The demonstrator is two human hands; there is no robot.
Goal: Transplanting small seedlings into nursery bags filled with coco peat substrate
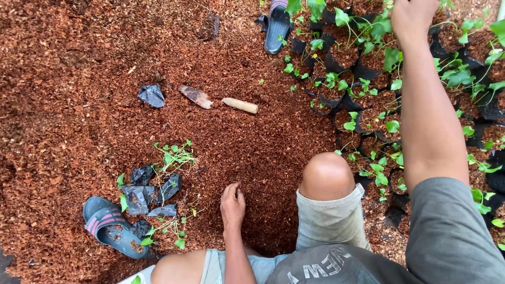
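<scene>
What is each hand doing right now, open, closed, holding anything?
Left hand: fingers curled down into the brown mulch; any grip cannot be told.
Right hand: stretched out among the potted seedlings; fingers cut off by the frame edge, cannot be told.

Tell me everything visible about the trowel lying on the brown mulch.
The trowel lies flat on the reddish-brown mulch, roughly level across the picture. Its pointed metal blade looks rusty and soil-caked and points left; the pale wooden handle points right. Mulch covers the middle, so blade and handle look separate. No hand touches it; a crumpled black bag lies just left.
</scene>
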